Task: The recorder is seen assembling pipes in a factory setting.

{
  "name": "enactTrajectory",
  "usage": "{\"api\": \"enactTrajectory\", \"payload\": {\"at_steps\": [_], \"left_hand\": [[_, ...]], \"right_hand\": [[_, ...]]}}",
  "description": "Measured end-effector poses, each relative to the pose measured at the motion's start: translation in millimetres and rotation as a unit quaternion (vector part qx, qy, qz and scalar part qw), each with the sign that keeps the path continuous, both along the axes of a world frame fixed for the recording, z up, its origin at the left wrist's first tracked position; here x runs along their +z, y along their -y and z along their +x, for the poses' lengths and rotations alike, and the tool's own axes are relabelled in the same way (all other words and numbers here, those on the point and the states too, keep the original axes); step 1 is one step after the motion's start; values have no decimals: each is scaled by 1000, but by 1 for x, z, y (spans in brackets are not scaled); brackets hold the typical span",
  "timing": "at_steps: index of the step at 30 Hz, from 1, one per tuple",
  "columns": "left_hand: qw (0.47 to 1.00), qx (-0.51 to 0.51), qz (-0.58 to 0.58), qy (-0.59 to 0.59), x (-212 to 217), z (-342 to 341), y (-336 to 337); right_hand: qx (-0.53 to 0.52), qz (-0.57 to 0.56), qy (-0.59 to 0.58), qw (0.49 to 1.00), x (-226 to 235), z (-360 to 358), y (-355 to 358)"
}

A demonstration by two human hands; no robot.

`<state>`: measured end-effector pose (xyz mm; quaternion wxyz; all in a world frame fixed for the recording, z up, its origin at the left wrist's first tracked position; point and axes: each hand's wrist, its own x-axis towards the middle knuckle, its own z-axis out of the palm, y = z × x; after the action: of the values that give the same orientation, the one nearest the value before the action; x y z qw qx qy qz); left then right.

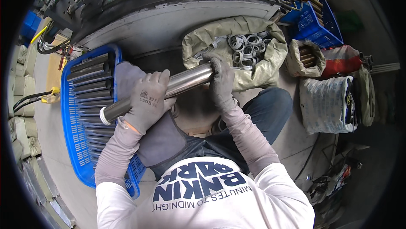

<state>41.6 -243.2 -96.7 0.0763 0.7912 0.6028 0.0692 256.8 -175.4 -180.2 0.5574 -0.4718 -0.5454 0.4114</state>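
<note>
Grey machine bed (169, 21) spans the top of view, curved edge facing the person. Blue plastic crate (74, 140) at left on the floor, filled with dark metal tubes (91, 85) laid side by side. Olive woven sack (237, 47) just ahead of the knees, mouth open, full of grey metal rings (247, 47). White sack (325, 104) and a blue crate (317, 24) to the right. Steel tube (182, 83) held level across the lap, between crate and ring sack. Left hand (148, 100), gloved, grip closed around the tube near its left end. Right hand (222, 81), gloved, grip clasped over the tube's right end.
</note>
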Motion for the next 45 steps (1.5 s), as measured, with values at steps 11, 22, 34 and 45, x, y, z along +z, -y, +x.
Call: {"api": "enactTrajectory", "payload": {"at_steps": [11,22,34,45], "left_hand": [[998,57,23,-27,-10,-23,2],[997,65,33,0,-10,-32,14],[996,29,59,55,-2,-31,10],[926,42,325,-189,85,-41,-215]], "right_hand": [[53,-35,777,626,-122,121,-133],[92,-99,528,839,-89,114,-121],[148,108,89,979,14,92,-41],[50,-160,203,965,-54,102,-56]]}}
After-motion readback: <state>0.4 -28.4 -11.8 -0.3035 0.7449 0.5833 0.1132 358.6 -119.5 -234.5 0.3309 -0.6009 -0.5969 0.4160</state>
